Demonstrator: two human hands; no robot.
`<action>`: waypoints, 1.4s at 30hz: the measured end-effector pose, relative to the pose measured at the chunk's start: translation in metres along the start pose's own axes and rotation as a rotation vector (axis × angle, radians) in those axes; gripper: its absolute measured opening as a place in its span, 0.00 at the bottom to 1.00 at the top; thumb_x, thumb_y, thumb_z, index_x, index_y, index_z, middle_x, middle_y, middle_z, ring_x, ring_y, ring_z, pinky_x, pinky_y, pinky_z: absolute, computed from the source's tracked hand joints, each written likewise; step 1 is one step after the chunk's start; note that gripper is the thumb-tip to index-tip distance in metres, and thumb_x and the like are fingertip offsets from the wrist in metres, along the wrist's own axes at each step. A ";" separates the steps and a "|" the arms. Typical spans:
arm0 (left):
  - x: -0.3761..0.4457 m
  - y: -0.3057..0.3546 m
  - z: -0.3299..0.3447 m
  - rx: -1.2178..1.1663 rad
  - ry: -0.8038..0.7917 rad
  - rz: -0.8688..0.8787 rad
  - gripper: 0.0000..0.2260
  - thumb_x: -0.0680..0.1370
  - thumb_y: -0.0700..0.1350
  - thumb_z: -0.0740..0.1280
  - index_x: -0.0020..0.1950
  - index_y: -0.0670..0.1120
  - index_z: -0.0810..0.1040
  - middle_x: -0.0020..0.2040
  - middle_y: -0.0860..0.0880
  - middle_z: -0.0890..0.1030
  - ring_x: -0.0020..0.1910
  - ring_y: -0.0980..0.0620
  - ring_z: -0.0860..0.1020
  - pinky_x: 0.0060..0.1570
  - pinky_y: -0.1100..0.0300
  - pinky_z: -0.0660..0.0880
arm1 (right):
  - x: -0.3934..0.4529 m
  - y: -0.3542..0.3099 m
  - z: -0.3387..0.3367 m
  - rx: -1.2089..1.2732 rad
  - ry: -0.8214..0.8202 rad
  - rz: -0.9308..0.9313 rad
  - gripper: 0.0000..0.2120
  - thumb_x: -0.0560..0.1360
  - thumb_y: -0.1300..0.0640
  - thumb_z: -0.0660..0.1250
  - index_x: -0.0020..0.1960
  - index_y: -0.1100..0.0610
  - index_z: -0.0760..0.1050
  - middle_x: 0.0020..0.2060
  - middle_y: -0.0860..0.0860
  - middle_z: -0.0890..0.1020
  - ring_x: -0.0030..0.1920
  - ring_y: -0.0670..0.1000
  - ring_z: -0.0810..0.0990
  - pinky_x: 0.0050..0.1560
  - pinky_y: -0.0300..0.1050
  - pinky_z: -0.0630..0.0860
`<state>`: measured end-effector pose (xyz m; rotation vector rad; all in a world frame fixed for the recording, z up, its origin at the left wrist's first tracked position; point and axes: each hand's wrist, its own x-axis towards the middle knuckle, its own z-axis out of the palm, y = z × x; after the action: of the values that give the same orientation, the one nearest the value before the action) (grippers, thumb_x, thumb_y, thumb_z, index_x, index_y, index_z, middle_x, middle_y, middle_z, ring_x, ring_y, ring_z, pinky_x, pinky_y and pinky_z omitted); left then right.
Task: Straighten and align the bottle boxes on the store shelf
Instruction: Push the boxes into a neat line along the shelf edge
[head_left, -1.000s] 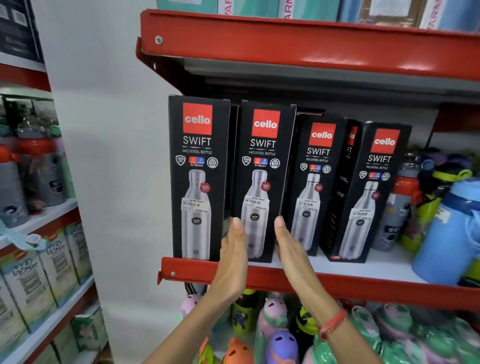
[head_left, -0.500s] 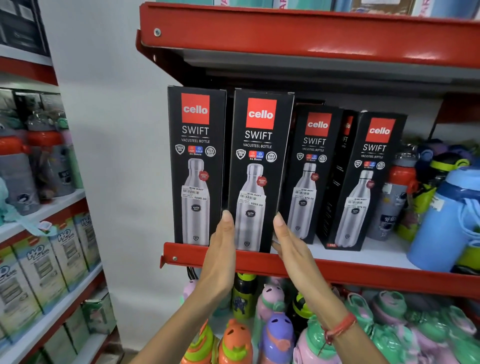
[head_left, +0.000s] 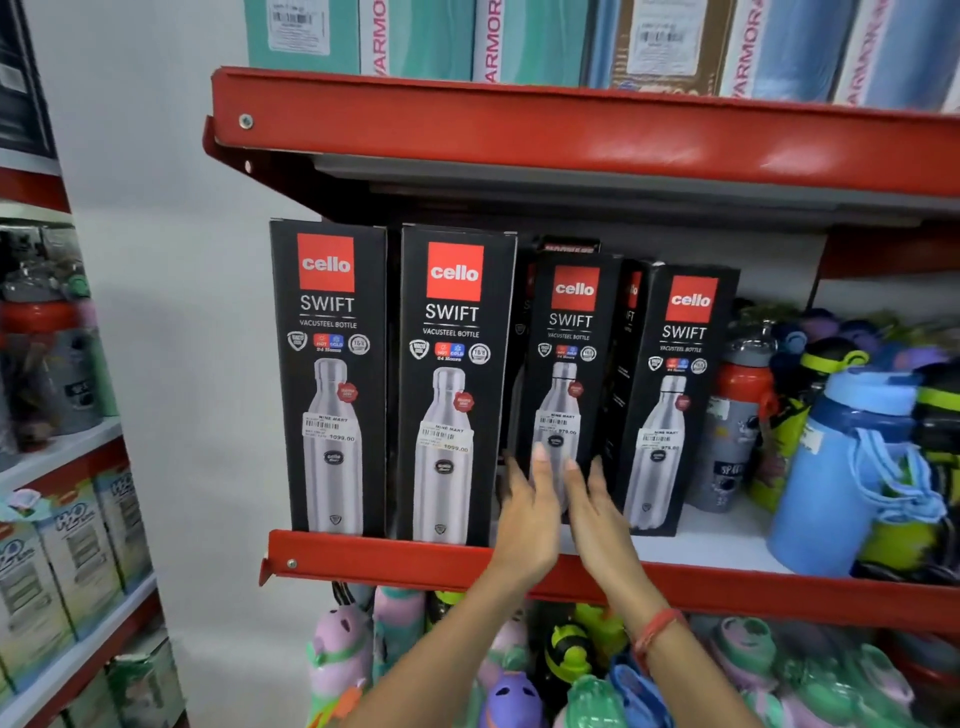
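The fingers of the left hand (head_left: 527, 512) and right hand (head_left: 597, 512) are spread loosely, holding nothing, laid at the foot of the third box (head_left: 569, 332). Left of them two boxes (head_left: 395, 374) are seen square at the shelf lip (head_left: 384, 558); behind and right, the third and fourth box (head_left: 680, 395) are set back, angled. Squaring the third seems in hand; a two-sided grip and forward pull are needed. Half a second earlier the second box was flanked.
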<state>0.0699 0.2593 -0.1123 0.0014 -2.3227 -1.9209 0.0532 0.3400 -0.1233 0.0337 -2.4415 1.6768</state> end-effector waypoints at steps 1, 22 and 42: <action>0.006 0.001 0.001 -0.011 0.015 -0.017 0.35 0.75 0.68 0.42 0.78 0.53 0.44 0.80 0.48 0.54 0.78 0.47 0.54 0.74 0.50 0.50 | 0.001 -0.001 -0.001 -0.004 -0.017 0.007 0.35 0.78 0.35 0.46 0.79 0.50 0.44 0.77 0.56 0.60 0.76 0.57 0.61 0.73 0.53 0.58; -0.055 -0.018 -0.014 -0.025 0.103 0.070 0.47 0.64 0.79 0.40 0.77 0.55 0.57 0.78 0.53 0.60 0.76 0.54 0.59 0.76 0.53 0.51 | -0.046 0.025 -0.041 0.026 -0.146 -0.107 0.30 0.74 0.29 0.46 0.75 0.35 0.53 0.72 0.46 0.70 0.69 0.53 0.72 0.67 0.45 0.64; -0.030 0.009 0.070 0.126 -0.222 0.145 0.38 0.72 0.73 0.39 0.78 0.56 0.44 0.79 0.57 0.46 0.77 0.57 0.46 0.77 0.52 0.44 | -0.001 0.046 -0.099 0.053 0.035 -0.174 0.37 0.72 0.30 0.45 0.77 0.40 0.39 0.69 0.34 0.50 0.78 0.46 0.49 0.77 0.52 0.49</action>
<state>0.0931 0.3321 -0.1194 -0.3757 -2.4992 -1.7836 0.0621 0.4483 -0.1311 0.2152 -2.2960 1.6514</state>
